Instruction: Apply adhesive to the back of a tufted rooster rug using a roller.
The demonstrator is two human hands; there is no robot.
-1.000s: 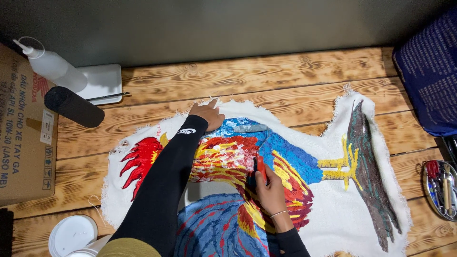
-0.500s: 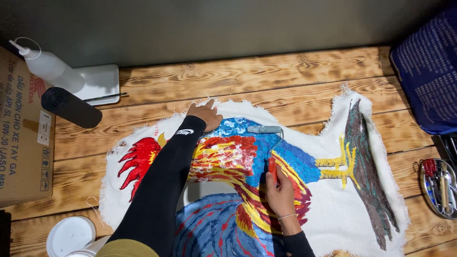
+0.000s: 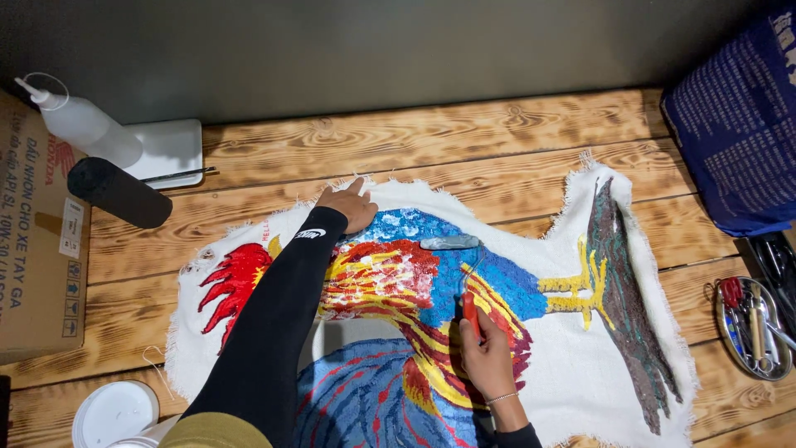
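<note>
From the head camera, the left hand [image 3: 348, 207] lies flat and open on the rooster cloth [image 3: 572, 365] spread over the wooden tabletop [image 3: 464, 141], the right hand [image 3: 489, 357] grips a small roller [image 3: 452, 244], with a squeeze bottle [image 3: 83, 124], black cylinder [image 3: 120, 192], cardboard box [image 3: 33, 249] and tool dish [image 3: 750, 328] around.

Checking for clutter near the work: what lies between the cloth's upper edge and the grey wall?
In the head view, only bare wooden planks lie between the rooster cloth and the grey wall; nothing rests there.
</note>
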